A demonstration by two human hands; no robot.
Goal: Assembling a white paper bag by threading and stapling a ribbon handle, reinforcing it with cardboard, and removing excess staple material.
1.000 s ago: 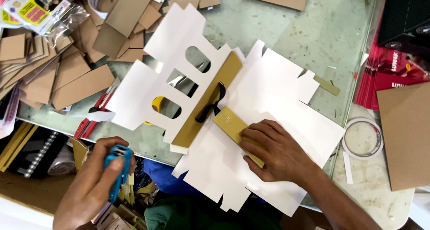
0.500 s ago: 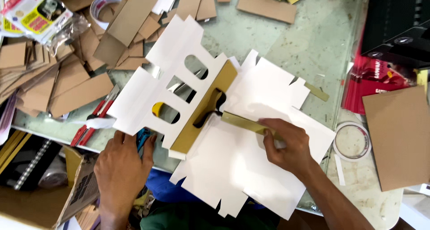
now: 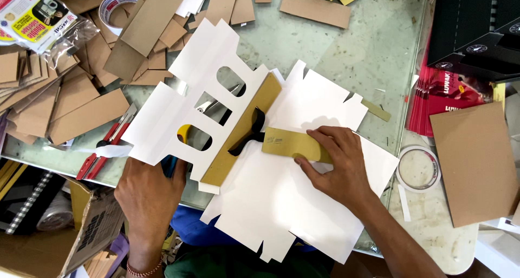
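**Two hands on cut card sheets at a crowded bench**

The glass-topped bench (image 3: 346, 56) carries everything and is crowded. On its near part lies a large white die-cut sheet (image 3: 281, 202) with notched edges, which hangs a little over the near edge. Partly on top of it, to the left, lies a second white die-cut sheet with oval holes (image 3: 179, 99), set at a slant. A long mustard card strip (image 3: 244, 132) runs along the right edge of that sheet, and a black curved piece (image 3: 249, 134) lies across the strip.

The right hand (image 3: 336, 167) lies flat on the large white sheet, fingers spread narrow, and presses down a small mustard card piece (image 3: 290, 144), which touches the black piece at its left end. The left hand (image 3: 149, 194) is at the near edge of the holed sheet, its fingers closed around a blue thing (image 3: 169, 167); most of that thing is hidden, so its kind cannot be told.

Brown card offcuts (image 3: 70, 105) are heaped on the left. A brown card panel (image 3: 476, 159) lies on the right, a tape roll (image 3: 418, 168) just beside it. Red-handled cutters (image 3: 105, 145) lie near the left hand.
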